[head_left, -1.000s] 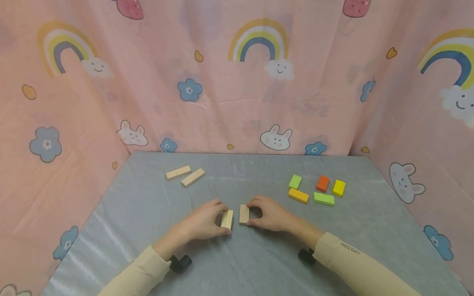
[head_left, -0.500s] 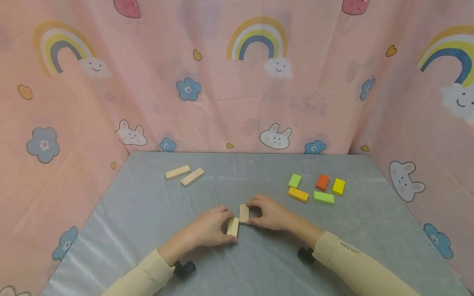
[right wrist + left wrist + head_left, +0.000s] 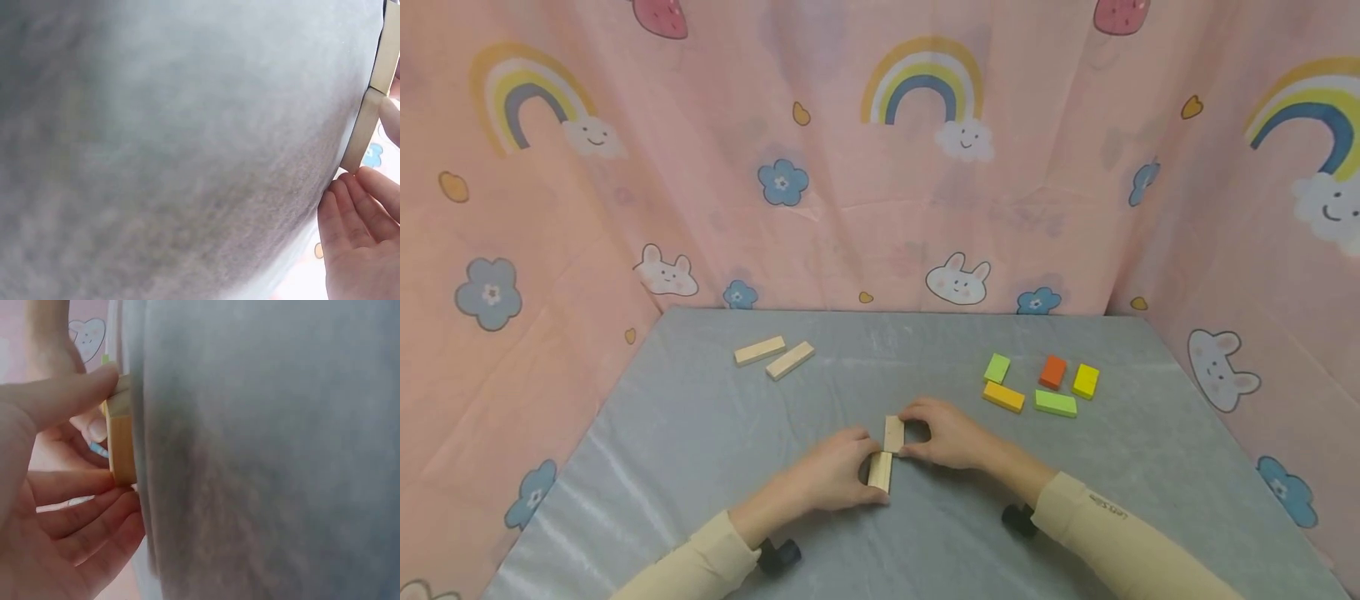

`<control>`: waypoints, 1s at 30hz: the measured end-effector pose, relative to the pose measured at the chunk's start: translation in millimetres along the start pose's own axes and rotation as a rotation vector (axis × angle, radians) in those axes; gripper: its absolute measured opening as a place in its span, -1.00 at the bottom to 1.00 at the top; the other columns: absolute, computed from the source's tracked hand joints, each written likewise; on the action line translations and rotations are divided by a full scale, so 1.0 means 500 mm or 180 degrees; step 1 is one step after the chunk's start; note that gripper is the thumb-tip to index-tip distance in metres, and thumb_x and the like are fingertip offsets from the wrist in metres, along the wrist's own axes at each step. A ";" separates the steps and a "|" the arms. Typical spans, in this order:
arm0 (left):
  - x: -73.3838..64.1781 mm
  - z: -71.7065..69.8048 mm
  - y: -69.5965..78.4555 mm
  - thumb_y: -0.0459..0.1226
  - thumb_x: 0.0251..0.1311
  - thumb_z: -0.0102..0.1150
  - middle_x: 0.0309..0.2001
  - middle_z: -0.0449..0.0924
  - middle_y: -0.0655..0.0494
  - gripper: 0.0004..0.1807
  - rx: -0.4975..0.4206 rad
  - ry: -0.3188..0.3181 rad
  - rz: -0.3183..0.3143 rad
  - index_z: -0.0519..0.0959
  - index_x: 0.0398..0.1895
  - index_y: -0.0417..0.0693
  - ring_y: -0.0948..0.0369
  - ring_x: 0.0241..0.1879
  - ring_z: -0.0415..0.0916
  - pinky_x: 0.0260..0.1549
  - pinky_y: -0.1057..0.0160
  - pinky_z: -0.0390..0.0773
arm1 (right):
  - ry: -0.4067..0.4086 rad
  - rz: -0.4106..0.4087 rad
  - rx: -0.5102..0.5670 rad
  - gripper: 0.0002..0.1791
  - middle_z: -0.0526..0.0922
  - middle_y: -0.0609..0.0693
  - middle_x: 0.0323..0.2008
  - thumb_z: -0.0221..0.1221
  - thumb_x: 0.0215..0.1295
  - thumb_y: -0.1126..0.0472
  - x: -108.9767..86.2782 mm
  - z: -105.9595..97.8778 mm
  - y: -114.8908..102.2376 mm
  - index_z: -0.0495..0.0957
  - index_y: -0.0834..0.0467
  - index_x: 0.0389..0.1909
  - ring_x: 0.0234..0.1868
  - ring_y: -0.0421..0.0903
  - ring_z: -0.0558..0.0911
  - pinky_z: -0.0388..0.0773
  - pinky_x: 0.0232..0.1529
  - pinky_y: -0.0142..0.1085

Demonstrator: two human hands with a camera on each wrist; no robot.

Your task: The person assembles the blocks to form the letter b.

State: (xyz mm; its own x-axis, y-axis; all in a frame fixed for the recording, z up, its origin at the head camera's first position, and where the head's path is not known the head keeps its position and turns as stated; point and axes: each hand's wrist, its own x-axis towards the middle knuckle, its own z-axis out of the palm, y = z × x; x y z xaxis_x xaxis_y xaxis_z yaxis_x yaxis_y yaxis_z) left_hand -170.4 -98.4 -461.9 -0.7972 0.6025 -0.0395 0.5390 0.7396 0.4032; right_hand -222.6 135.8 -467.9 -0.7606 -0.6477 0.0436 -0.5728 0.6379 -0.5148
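My left hand point(image 3: 827, 475) pinches a plain wooden block point(image 3: 880, 473) between thumb and fingers at the middle of the table. In the left wrist view that block point(image 3: 122, 447) shows its long side, thumb at one end and fingertips at the other. Just beyond it, a second wooden block point(image 3: 893, 434) is pinched by its ends in my right hand point(image 3: 951, 435). The two blocks meet end to end in the right wrist view, the far block point(image 3: 364, 131) lined up with the near block point(image 3: 388, 53).
Two more wooden blocks, a left one point(image 3: 760, 351) and a right one point(image 3: 791, 361), lie at the back left. Back right are several coloured blocks, among them an orange block point(image 3: 1003, 397), a red block point(image 3: 1053, 372) and a yellow block point(image 3: 1086, 381). A pink patterned curtain point(image 3: 850, 233) surrounds the grey table point(image 3: 685, 442).
My left hand has moved its block right and toward me, from beside the right hand's block to its near end. The right hand has stayed in place with its block.
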 end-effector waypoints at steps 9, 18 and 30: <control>0.000 0.004 0.011 0.12 -0.06 0.59 -0.12 0.58 0.14 -0.26 -0.0034 0.0085 0.0014 0.65 0.08 -0.18 0.31 -0.21 0.49 -0.17 0.28 0.58 | -0.0014 0.0003 0.0054 -0.51 0.65 0.02 0.03 0.42 0.24 0.07 0.000 -0.002 -0.003 0.64 0.23 0.12 0.10 0.02 0.60 0.53 0.18 0.01; -0.012 -0.005 0.001 0.08 -0.03 0.58 -0.04 0.63 0.11 -0.34 0.0061 0.0021 -0.0124 0.68 0.08 -0.10 0.22 -0.09 0.55 -0.17 0.23 0.61 | -0.0065 -0.0039 0.0039 -0.52 0.65 0.02 0.05 0.42 0.26 0.11 0.000 -0.005 0.000 0.63 0.23 0.14 0.11 0.02 0.60 0.53 0.18 0.00; -0.002 0.003 0.011 0.19 -0.02 0.53 -0.09 0.61 0.18 -0.34 0.0273 0.0022 -0.0118 0.70 0.03 -0.05 0.26 -0.12 0.53 -0.20 0.23 0.61 | -0.0023 -0.0018 0.0001 -0.55 0.65 0.01 0.03 0.42 0.25 0.15 0.003 0.000 -0.002 0.64 0.23 0.13 0.09 0.01 0.60 0.53 0.17 0.00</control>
State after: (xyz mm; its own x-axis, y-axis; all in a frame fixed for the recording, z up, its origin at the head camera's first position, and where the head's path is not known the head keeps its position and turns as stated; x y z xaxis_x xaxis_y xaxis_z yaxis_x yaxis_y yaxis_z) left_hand -166.1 -94.6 -461.3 -0.8187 0.5723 -0.0467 0.5301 0.7846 0.3216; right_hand -223.3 134.0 -467.5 -0.7551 -0.6544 0.0402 -0.5770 0.6341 -0.5148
